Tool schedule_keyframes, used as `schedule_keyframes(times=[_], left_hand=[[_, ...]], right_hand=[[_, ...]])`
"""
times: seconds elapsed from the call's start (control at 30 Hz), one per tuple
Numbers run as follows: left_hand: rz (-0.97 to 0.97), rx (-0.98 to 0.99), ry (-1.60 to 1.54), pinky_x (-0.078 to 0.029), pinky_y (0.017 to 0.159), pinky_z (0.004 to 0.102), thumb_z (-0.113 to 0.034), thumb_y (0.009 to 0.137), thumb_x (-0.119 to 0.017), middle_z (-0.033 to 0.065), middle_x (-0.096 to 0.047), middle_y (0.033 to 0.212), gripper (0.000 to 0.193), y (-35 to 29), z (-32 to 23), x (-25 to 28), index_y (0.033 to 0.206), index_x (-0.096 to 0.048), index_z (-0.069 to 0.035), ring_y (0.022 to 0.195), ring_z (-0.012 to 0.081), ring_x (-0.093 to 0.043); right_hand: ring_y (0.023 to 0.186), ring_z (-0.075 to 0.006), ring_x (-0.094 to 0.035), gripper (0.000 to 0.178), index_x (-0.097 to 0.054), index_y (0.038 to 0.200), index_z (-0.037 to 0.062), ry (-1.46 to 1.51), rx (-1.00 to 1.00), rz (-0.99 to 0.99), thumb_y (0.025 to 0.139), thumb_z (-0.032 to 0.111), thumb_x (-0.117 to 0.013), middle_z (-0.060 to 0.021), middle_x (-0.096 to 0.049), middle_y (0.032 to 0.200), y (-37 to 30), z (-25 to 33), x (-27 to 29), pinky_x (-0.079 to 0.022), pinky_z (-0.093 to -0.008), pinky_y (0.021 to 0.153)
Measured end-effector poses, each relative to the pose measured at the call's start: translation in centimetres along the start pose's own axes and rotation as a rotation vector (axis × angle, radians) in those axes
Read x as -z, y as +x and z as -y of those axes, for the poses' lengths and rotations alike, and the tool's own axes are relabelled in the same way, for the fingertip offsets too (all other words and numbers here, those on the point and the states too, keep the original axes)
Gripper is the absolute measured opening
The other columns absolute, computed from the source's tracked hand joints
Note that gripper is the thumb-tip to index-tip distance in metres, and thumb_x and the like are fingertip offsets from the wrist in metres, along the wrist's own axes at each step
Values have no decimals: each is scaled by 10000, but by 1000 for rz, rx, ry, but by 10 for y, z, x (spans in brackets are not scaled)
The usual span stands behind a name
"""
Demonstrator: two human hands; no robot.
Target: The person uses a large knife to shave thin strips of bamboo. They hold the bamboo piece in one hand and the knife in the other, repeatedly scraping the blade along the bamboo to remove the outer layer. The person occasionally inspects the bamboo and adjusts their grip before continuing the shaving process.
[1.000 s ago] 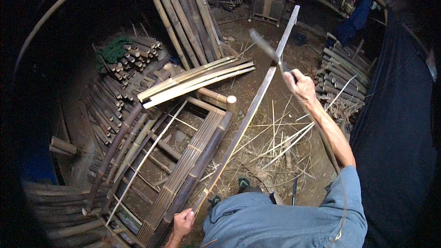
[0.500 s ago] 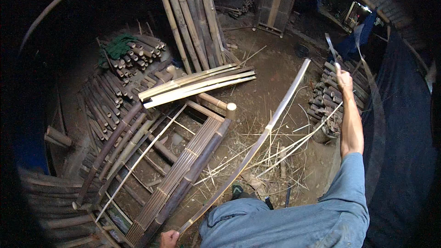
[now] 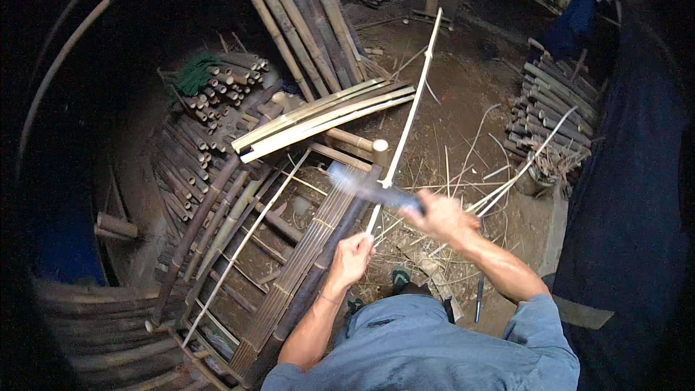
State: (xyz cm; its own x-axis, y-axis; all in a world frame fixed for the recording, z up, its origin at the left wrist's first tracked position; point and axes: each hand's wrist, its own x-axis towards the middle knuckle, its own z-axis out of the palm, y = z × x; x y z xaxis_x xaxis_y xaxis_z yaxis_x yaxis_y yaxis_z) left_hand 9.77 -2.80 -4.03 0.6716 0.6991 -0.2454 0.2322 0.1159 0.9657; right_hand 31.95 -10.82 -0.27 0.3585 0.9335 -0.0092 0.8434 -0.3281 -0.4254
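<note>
My left hand (image 3: pixel 350 261) is closed round the near end of a long, pale bamboo strip (image 3: pixel 415 105), which slants up and away over the ground. My right hand (image 3: pixel 443 216) grips a knife (image 3: pixel 391 197) whose dark, broad blade is smeared by motion. That blade lies across the strip just beyond my left hand; whether it touches the strip I cannot tell. An orange end of the handle shows behind my right fist. Left of my hands stands a bamboo frame (image 3: pixel 334 245) with a slatted top.
Split bamboo pieces (image 3: pixel 326 117) rest across the frame's far end. Upright poles (image 3: pixel 293 25) lean behind them. Cut bamboo is stacked at left (image 3: pixel 190 166) and right (image 3: pixel 554 112). Thin shavings (image 3: pixel 409 242) litter the ground by my feet. A dark cloth (image 3: pixel 622 195) hangs at right.
My right hand has swung from far right in to the middle, bringing the knife over the strip. My left hand has come up from the lower edge with the strip's near end.
</note>
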Motion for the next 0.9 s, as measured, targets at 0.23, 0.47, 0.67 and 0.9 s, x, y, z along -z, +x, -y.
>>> schedule_keyframes(times=[0.23,0.47,0.67,0.9], left_hand=[[-51,-140,129,-382,515,286,-212,985,-492,5,-496,604,310,-12,-11,-7,774,-576,-1,569,85,-445],[-5,-10,225,-384,527,305,-209,975,-509,30,-479,609,279,-43,5,-2,808,-569,7,581,94,-425],[6,-79,273,-411,538,315,-178,942,-569,71,-518,636,242,-120,56,27,832,-622,32,581,130,-487],[-99,-137,409,-436,542,325,-183,921,-608,111,-558,651,237,-150,88,58,859,-673,37,558,194,-538]], right_hand=[[591,-390,-645,503,-551,867,37,132,-95,-193,922,536,-533,-202,-614,623,7,-13,6,-504,-489,532],[644,-369,-676,608,-587,951,41,21,-148,-186,922,630,-440,-214,-650,696,27,-44,28,-529,-477,551],[724,-439,-664,624,-618,914,59,-135,-322,-377,914,653,-426,-268,-638,692,54,-141,101,-506,-552,634],[634,-385,-655,581,-582,857,59,-4,-204,-373,905,629,-483,-198,-604,603,50,-116,103,-505,-494,572]])
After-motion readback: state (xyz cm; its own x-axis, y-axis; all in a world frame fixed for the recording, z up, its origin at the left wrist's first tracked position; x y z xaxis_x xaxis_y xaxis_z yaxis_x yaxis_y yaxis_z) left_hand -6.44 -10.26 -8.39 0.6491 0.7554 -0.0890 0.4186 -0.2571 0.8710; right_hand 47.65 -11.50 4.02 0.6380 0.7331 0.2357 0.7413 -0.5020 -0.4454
